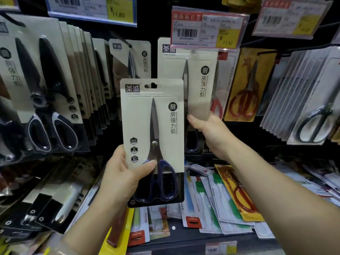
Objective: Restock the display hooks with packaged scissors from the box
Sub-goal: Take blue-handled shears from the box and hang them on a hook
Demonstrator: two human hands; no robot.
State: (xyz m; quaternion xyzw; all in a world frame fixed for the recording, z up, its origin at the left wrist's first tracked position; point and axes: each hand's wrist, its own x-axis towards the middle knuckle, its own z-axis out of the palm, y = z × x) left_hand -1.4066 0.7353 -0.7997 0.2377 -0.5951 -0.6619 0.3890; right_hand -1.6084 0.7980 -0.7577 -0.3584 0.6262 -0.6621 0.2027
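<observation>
My left hand (122, 178) grips the lower part of a beige card pack of blue-handled kitchen scissors (153, 137), held upright in front of the display. My right hand (208, 132) holds the bottom of a second, matching pack (195, 78) that is up at the hook under a red price tag (207, 28); its top edge is hidden behind that tag. Whether its hole is on the hook cannot be told. No box is in view.
Rows of black-and-white scissor packs (51, 92) hang at the left. Red-handled scissors on yellow cards (246, 85) and grey-carded steel scissors (312, 107) hang at the right. Lower hooks carry green-and-white kitchen brushes (217, 203) and other tools.
</observation>
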